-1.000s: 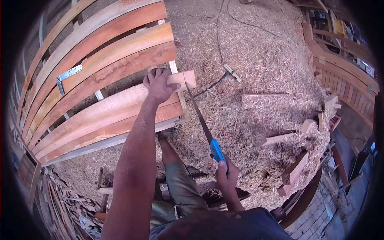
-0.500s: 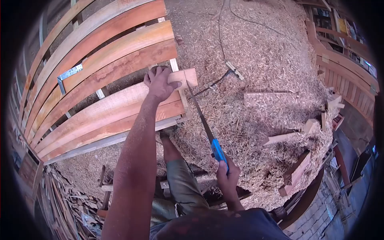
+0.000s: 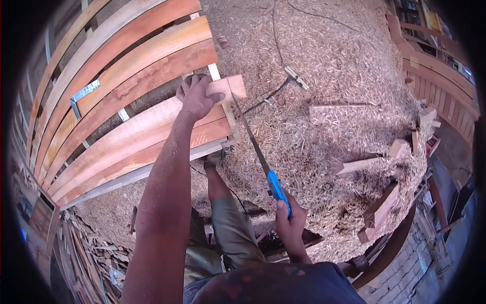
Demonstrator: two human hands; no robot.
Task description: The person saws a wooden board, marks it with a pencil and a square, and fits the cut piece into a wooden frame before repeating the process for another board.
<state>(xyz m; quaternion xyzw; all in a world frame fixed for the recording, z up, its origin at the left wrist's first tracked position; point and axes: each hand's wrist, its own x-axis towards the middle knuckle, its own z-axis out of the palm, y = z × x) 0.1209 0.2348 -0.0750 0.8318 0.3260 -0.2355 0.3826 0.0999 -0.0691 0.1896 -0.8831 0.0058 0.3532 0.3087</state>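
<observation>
A handsaw (image 3: 256, 145) with a blue handle is in my right hand (image 3: 292, 219), its fingers wrapped round the grip. The far end of its blade meets a pale wooden board (image 3: 234, 87) near the board's end, where a thin dark line crosses the wood. Just left of that line, my left hand (image 3: 199, 97) grips the board, with the thumb on top and the fingers bent over its far edge. The board's end juts past the slatted wooden frame (image 3: 172, 58). Whether the blade has cut through cannot be seen.
A metal try square (image 3: 85, 94) lies on the slats. Wood shavings cover the ground, with a cable and its socket block (image 3: 295, 78) on them. Offcuts (image 3: 377, 213) lie at the right, and a slatted wooden piece (image 3: 440, 96) stands beyond. Scrap strips (image 3: 81, 253) are heaped lower left.
The view has shifted slightly, so the frame and board appear a little higher and further left. Both hands keep their holds, and the saw stays at the marked line.
</observation>
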